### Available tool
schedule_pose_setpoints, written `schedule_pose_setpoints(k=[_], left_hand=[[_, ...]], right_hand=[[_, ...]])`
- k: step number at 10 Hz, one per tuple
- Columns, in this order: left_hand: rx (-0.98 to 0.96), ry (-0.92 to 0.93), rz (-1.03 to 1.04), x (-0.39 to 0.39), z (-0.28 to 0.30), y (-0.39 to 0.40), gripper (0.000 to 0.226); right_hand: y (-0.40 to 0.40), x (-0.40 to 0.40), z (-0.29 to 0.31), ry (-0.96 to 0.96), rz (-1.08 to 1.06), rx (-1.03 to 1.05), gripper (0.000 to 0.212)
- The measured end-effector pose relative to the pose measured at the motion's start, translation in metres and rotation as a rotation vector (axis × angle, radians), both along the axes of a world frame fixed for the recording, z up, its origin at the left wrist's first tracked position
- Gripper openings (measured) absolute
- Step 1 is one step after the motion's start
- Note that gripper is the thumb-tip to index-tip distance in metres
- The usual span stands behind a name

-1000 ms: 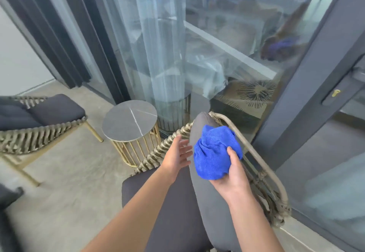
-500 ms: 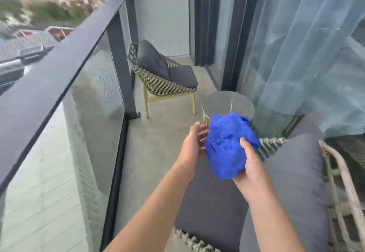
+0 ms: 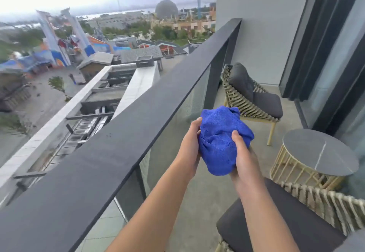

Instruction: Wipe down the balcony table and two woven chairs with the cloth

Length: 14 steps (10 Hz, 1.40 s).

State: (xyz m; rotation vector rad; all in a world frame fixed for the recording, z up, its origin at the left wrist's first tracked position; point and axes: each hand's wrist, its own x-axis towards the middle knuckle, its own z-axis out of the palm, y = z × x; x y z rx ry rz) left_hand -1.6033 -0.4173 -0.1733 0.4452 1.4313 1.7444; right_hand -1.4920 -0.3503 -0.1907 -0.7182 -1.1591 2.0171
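A bunched blue cloth (image 3: 219,139) is held in mid-air between both hands, above the balcony floor. My left hand (image 3: 190,143) grips its left side with curled fingers. My right hand (image 3: 244,160) grips it from the right and below, thumb pressed into the fabric. The round grey stone-top table (image 3: 320,151) on a gold wire base stands to the right of my hands. One woven chair (image 3: 248,97) with dark grey cushions sits further away by the wall. The second woven chair (image 3: 296,218) is close at the lower right, its seat cushion under my right forearm.
A dark metal railing (image 3: 138,133) with glass panels runs diagonally on the left, from lower left to the far wall. Sliding glass doors with dark frames (image 3: 335,64) line the right side. Concrete floor (image 3: 197,202) lies between railing and chairs.
The view has swung left from the glass door to the railing and the far chair. My left hand, open beside the cloth before, now grips it together with my right hand.
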Motion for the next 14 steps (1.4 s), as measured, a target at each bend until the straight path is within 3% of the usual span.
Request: schedule_pose_setpoints(k=[2,4,6,7,8,9,10,12,13,14], left_hand=[[0.103,0.084,0.235,0.006,0.036,-0.056,0.052],[0.161,0.149,0.528,0.036,0.061,-0.111,0.056],[-0.011,0.261,0.966,0.089,0.074,-0.223,0.029],[-0.138,0.309,1.158,0.111,0.077,-0.279,0.035],[-0.208,0.325,1.311,0.134,0.081,-0.329,0.036],[-0.178,0.309,1.367,0.147,0.078,-0.358,0.021],[-0.153,0.243,1.357,0.156,0.072,-0.376,0.013],[-0.106,0.211,1.293,0.153,0.073,-0.406,0.018],[-0.094,0.250,1.254,0.142,0.070,-0.410,0.018],[-0.067,0.401,1.229,0.137,0.061,-0.401,0.025]], right_hand=[[-0.034,-0.023,0.046,0.020,0.189,0.284,0.030],[-0.062,-0.017,0.079,0.067,0.527,0.331,0.024],[-0.154,-0.023,0.087,0.041,0.783,0.461,0.029],[-0.201,-0.034,0.088,0.059,0.769,0.645,0.040],[-0.251,-0.042,0.086,0.045,0.794,0.955,0.055],[-0.292,-0.041,0.076,-0.049,0.769,1.359,0.068],[-0.312,-0.036,0.074,-0.220,0.744,1.617,0.083],[-0.328,-0.017,0.083,-0.253,0.652,1.607,0.111],[-0.327,-0.004,0.078,-0.119,0.564,1.450,0.106],[-0.314,0.013,0.067,-0.085,0.401,1.312,0.095]])
